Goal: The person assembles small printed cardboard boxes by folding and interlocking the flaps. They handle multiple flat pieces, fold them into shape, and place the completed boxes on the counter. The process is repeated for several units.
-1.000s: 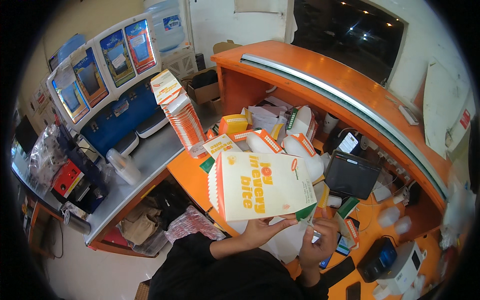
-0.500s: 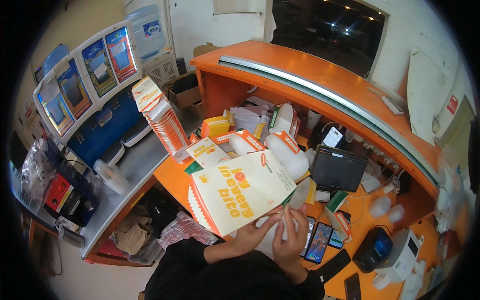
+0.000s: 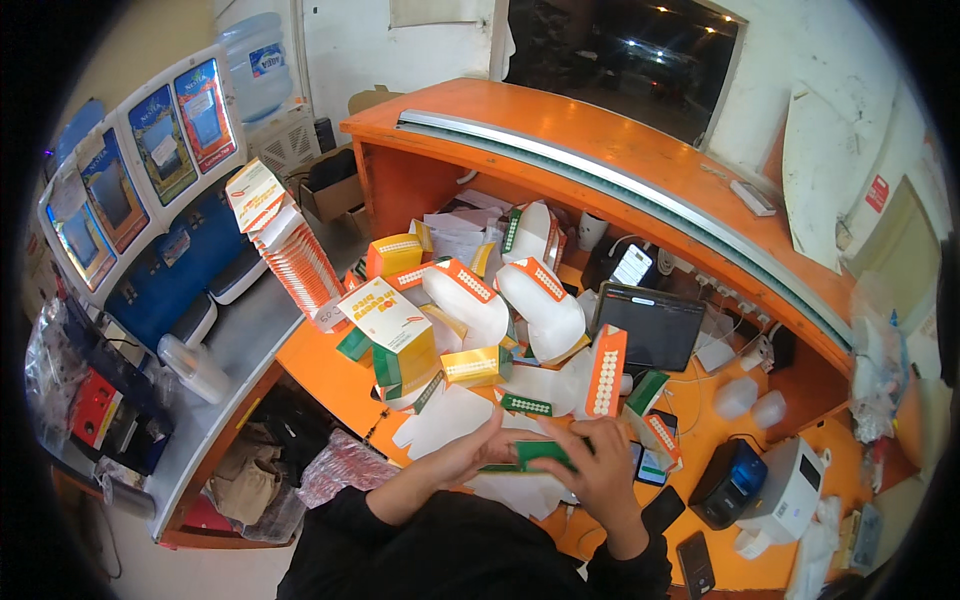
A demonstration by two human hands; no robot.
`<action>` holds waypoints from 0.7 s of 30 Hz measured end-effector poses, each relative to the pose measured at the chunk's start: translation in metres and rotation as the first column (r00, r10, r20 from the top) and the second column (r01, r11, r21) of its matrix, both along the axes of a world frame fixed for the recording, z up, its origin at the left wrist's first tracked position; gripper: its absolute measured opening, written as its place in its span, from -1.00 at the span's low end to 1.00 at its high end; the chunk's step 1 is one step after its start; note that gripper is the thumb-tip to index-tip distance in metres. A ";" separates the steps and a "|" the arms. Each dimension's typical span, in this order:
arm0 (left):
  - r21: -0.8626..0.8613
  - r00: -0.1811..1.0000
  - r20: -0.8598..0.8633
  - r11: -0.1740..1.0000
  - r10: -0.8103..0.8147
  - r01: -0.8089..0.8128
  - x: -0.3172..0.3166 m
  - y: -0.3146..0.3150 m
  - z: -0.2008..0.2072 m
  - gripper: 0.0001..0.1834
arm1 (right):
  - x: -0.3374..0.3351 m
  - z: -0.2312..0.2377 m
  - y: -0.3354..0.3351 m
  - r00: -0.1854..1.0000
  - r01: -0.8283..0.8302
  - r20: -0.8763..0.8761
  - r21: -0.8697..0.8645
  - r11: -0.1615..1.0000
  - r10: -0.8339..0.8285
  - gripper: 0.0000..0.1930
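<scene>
My left hand (image 3: 468, 452) and my right hand (image 3: 595, 462) are together over the front of the orange desk, both on a flat cardboard food carton. Between them shows its green flap (image 3: 542, 456), with the right fingers bent over its edge and the left fingers pressed against its other side. A white panel with an orange dotted edge strip (image 3: 606, 372) rises just beyond the right hand; whether it belongs to this carton is unclear. Beyond the hands lie several folded cartons, including a white-and-yellow printed carton (image 3: 392, 318) and a white carton with an orange edge (image 3: 545, 315).
A tall stack of nested cartons (image 3: 298, 265) leans at the desk's left end. Toward the right are a dark tablet (image 3: 648, 325), a black card terminal (image 3: 738, 490), a white printer (image 3: 790, 495) and phones. A drink dispenser (image 3: 150, 165) stands far left; an orange shelf (image 3: 600, 165) closes the back.
The large printed panel that faced up over the desk is no longer seen that way; white and green surfaces show at my hands. My right hand has turned over the green flap. The view has shifted slightly.
</scene>
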State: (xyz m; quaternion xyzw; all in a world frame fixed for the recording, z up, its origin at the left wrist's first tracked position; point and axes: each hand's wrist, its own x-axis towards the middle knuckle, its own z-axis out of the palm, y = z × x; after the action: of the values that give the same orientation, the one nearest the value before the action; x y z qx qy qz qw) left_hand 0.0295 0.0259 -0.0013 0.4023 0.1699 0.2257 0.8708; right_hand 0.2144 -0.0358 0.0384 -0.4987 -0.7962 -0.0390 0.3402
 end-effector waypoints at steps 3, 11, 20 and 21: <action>0.558 0.981 -0.033 0.818 0.194 -0.142 -0.007 -0.001 0.004 -0.59 | 0.004 -0.010 0.005 0.966 0.055 -0.255 0.035 0.998 -0.044 -0.66; 0.557 0.652 0.115 0.495 0.750 -0.667 0.019 -0.001 -0.003 -0.89 | -0.010 -0.036 0.014 0.984 -0.033 -0.149 0.377 0.926 0.095 -0.77; 0.762 0.770 -0.063 0.529 0.634 -0.374 0.014 -0.005 0.009 -0.89 | -0.005 -0.043 0.017 0.995 -0.104 0.044 0.475 0.874 0.094 -0.74; 0.776 0.761 -0.046 0.503 0.647 -0.380 0.014 -0.006 0.010 -0.88 | -0.005 -0.044 0.020 0.993 -0.098 -0.014 0.437 0.894 0.116 -0.75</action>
State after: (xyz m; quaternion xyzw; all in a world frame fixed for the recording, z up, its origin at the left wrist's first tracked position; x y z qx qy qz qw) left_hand 0.0435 0.0202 0.0090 0.6741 0.3227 0.4547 0.4846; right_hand 0.2090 -0.0161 -0.0056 -0.3663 -0.7867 -0.1873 0.4603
